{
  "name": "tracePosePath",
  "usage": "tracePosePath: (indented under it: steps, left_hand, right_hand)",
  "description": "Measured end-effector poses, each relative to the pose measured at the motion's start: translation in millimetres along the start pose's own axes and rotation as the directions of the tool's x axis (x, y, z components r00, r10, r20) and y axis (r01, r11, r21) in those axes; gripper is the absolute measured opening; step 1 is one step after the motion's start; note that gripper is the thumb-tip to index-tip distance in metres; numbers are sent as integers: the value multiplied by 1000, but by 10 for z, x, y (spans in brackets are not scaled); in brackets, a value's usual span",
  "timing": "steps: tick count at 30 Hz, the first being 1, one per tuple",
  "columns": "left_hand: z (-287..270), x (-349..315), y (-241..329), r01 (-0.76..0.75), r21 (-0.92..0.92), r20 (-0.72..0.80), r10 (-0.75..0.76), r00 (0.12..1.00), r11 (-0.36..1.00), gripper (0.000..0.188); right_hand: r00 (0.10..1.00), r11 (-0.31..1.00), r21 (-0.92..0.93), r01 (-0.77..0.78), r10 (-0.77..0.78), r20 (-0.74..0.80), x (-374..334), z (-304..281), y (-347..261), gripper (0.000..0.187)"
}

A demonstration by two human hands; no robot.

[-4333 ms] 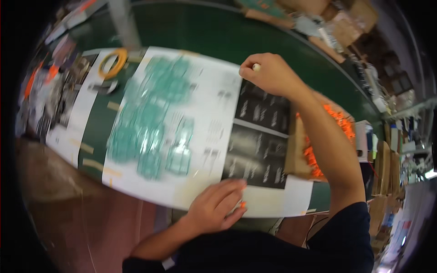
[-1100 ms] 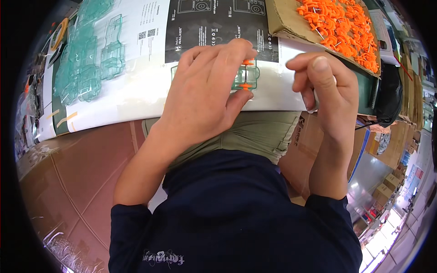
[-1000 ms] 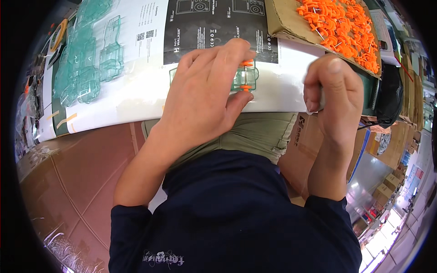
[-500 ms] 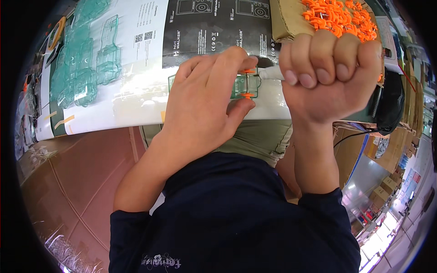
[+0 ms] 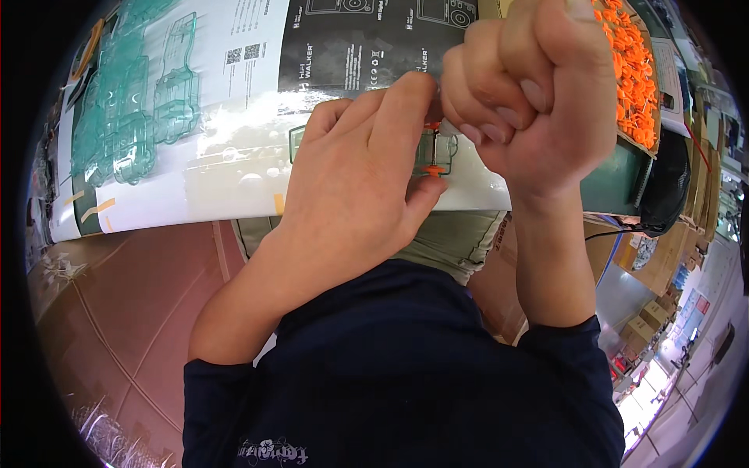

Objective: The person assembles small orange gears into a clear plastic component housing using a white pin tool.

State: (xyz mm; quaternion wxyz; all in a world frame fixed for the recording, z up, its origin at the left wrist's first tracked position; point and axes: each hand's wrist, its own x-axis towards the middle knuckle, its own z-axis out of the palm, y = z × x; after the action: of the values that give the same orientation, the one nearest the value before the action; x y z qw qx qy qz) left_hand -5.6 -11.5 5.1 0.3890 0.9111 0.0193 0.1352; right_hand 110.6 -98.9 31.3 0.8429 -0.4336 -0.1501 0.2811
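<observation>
On the table edge, my left hand (image 5: pixel 363 168) lies over a clear green plastic piece (image 5: pixel 296 140), hiding its middle. Its thumb and forefinger close on a thin metal axle (image 5: pixel 435 148) with an orange wheel (image 5: pixel 434 170) at the near end. Another orange wheel shows partly at the far end, by the fingertip. My right hand (image 5: pixel 538 101) is a closed fist just right of and above the axle. It grips a white rod-like tool whose tip (image 5: pixel 448 127) barely shows beside the far wheel; the rest is hidden by the fist.
Several clear green plastic shells (image 5: pixel 117 109) are piled at the left of the table. A cardboard box (image 5: pixel 654 144) of orange wheels (image 5: pixel 636 93) stands at the back right. Printed black sheets (image 5: pixel 343 58) cover the table's middle. A black bag (image 5: pixel 669 191) hangs at the right edge.
My right fist has moved left and away from me, toward the axle, and more of the white tool is hidden. My left hand keeps its hold; the view has shifted slightly.
</observation>
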Motion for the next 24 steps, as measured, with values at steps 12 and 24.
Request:
tracePosePath:
  steps: [12, 24]
  left_hand:
    - [74, -79, -103, -133, 42, -60, 135, 989, 990, 61]
    - [174, -80, -158, -191, 139, -133, 209, 969, 972, 54]
  right_hand:
    - [890, 995, 0, 98, -87, 448, -277, -365, -238, 53]
    - [899, 979, -126, 161, -93, 429, -372, -360, -146, 55]
